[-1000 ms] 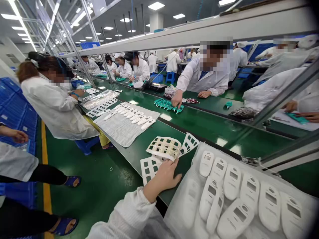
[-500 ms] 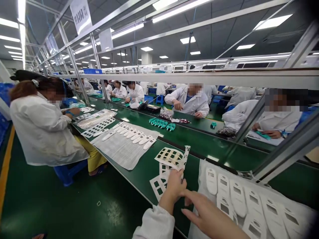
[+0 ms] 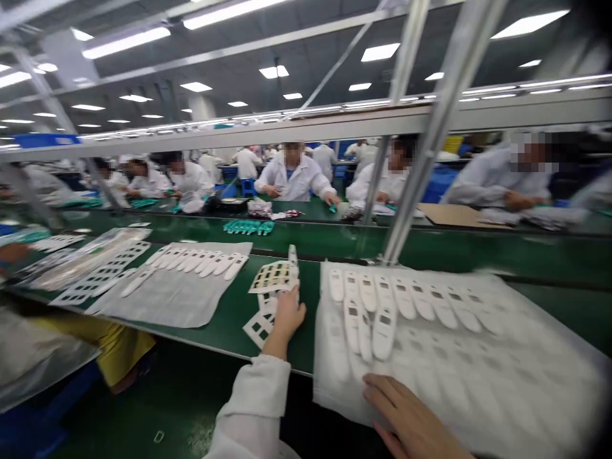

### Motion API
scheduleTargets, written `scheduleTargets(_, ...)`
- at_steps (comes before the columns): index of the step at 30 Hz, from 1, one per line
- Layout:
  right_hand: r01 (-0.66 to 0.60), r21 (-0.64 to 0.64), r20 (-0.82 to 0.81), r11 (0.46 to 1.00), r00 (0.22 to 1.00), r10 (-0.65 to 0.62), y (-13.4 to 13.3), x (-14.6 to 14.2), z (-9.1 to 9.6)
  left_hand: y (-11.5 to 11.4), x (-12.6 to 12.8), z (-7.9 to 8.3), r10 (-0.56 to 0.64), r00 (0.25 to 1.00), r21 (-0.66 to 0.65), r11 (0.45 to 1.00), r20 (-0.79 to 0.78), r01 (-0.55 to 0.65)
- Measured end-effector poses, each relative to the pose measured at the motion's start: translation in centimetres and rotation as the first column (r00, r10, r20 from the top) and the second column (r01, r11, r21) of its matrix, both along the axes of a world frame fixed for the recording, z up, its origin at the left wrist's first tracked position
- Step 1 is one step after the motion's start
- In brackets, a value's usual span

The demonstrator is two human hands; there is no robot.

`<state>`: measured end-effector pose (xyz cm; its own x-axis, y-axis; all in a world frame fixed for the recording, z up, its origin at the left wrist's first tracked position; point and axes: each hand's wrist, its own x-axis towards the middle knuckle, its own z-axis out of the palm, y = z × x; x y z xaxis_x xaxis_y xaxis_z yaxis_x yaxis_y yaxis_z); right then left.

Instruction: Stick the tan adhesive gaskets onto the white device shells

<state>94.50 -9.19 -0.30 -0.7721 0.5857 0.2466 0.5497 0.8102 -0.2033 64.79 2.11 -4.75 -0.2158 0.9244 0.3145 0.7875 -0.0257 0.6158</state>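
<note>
On my head-camera feed, the left hand (image 3: 287,322) grips a small stack of die-cut white frames (image 3: 275,278) at the near edge of a green workbench (image 3: 229,319). The fingers are closed around the stack's lower edge. I count 3 pieces: a top frame with rows of dark and tan square windows, a narrow strip (image 3: 292,255) standing upright behind it, and a plain white frame with square cutouts (image 3: 258,328) lying below the hand on the green surface.

Just right of the frames, the right hand (image 3: 406,414) lies on a white plastic sheet (image 3: 478,389), its fingers open and extended. The sheet carries oval white casings (image 3: 384,331), each with a dark rectangular window. I count at least 10 sharp ones; those nearer the hand blur too much to count.

To the left, about 10 slim white pieces (image 3: 191,264) sit in a row on a grey mesh mat (image 3: 176,306). Across the bench, a row of teal parts (image 3: 247,227) lies before a co-worker (image 3: 292,172) in a white coat.
</note>
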Motion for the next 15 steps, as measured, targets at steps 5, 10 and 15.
scheduleTargets(5, 0.065, -0.160, -0.050, 0.985, 0.996, -0.074, -0.1, 3.0, 2.0, -0.2, 0.1, 0.6, 0.054, 0.998, 0.043, 0.998, 0.011, -0.055)
scheduleTargets(10, 0.087, -0.096, -0.065, 0.991, 0.993, -0.094, 4.2, 6.4, 2.7, -1.7, 1.4, 2.2, 0.166, 0.986, 0.012, 0.986, 0.007, -0.166)
scheduleTargets(15, 0.366, -0.016, -0.040, 0.931, 0.930, -0.366, 12.5, 13.7, 1.6, 0.1, 4.9, 5.9, 0.244, 0.970, -0.041, 0.969, -0.003, -0.244)
